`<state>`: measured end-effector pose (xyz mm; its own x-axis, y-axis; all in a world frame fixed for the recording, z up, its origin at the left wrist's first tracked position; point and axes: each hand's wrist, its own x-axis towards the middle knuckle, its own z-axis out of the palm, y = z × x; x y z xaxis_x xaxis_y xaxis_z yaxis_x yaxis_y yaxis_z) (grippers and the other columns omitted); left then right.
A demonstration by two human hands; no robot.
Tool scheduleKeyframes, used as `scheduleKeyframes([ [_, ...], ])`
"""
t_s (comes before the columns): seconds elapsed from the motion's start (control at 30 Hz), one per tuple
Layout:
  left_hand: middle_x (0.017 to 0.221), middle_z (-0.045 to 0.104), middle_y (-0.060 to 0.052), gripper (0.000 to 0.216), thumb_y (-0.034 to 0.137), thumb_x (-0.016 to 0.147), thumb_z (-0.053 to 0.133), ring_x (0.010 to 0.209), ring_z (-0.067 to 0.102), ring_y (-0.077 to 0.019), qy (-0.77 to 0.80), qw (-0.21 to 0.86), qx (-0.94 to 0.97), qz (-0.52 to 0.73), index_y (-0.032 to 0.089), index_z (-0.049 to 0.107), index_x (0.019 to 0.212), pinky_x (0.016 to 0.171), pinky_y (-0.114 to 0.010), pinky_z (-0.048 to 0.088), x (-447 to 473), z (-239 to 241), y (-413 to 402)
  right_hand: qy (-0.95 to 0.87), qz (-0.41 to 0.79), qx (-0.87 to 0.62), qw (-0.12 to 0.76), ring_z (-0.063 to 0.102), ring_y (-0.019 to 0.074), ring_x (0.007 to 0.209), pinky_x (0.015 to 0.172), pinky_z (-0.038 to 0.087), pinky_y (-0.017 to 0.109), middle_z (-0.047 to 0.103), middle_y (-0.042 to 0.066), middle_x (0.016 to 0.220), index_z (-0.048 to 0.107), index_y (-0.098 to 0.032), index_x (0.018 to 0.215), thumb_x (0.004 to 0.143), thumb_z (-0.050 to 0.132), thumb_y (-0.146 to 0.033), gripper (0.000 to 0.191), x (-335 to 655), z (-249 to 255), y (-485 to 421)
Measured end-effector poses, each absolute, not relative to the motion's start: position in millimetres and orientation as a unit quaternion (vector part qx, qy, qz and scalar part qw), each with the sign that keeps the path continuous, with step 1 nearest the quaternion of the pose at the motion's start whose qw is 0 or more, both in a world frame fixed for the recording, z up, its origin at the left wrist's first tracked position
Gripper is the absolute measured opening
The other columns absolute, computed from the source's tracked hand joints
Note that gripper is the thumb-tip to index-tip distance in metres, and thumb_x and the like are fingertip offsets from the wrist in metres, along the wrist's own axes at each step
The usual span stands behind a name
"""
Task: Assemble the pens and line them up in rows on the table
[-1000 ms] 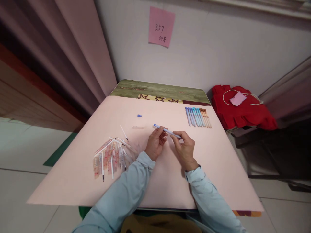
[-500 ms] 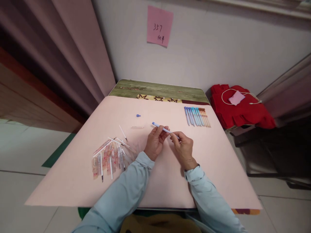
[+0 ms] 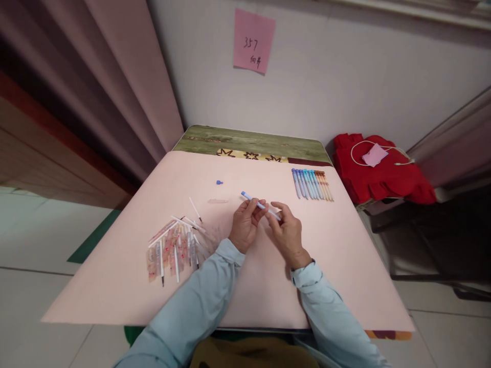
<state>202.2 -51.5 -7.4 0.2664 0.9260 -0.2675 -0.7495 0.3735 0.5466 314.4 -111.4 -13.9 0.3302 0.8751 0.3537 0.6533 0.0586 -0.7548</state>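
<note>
Over the middle of the pink-covered table, my left hand (image 3: 245, 224) is closed around a light blue pen barrel (image 3: 250, 198), whose darker blue end points up and left. My right hand (image 3: 287, 229) pinches the lower right part of the pen, with the index finger a little raised. A small blue pen cap (image 3: 219, 182) lies beyond my hands to the left. Closer to my left hand lies a clear pinkish tube (image 3: 218, 201). A white refill (image 3: 195, 209) with a dark tip is left of that.
A pile of clear printed pen barrels and white refills (image 3: 172, 248) covers the table's left side. At the back right lies a neat row of blue and tan pens (image 3: 311, 185). A red cloth (image 3: 355, 179) with a white cable is beyond the right edge.
The fingers of my right hand have shifted on the pen, and the index finger has lifted. My left hand keeps its hold in nearly the same place.
</note>
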Motion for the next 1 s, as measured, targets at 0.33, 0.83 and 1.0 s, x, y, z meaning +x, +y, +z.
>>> scheduleKeyframes([
  [0.33, 0.084, 0.073, -0.005, 0.010, 0.020, 0.082, 0.074, 0.080, 0.071, -0.0127, 0.298, 0.785, 0.141, 0.524, 0.012, 0.068, 0.083, 0.069, -0.018, 0.058, 197.7, -9.5, -46.4, -0.536, 0.175, -0.675, 0.476, 0.061, 0.0137, 0.057, 0.060, 0.045, 0.024, 0.071, -0.001, 0.072, 0.061, -0.022, 0.089, 0.090, 0.059, -0.040, 0.019, 310.9, -10.1, -112.4],
  [0.83, 0.086, 0.074, -0.007, 0.021, 0.027, 0.074, 0.081, 0.079, 0.071, -0.0142, 0.323, 0.772, 0.175, 0.519, 0.012, 0.068, 0.084, 0.065, -0.020, 0.056, 196.7, -9.6, -45.6, -0.549, 0.130, -0.673, 0.478, 0.052, 0.0109, 0.052, 0.055, 0.041, 0.023, 0.063, -0.004, 0.064, 0.062, -0.020, 0.093, 0.087, 0.064, -0.049, 0.029, 309.8, -10.0, -112.3],
  [1.0, 0.090, 0.075, -0.007, 0.022, 0.028, 0.074, 0.080, 0.080, 0.069, -0.0131, 0.329, 0.773, 0.183, 0.511, 0.014, 0.068, 0.086, 0.065, -0.020, 0.052, 195.8, -11.0, -46.6, -0.544, 0.149, -0.677, 0.472, 0.055, 0.0116, 0.052, 0.056, 0.041, 0.023, 0.066, -0.002, 0.064, 0.063, -0.021, 0.086, 0.090, 0.060, -0.048, 0.028, 311.0, -12.1, -114.0],
])
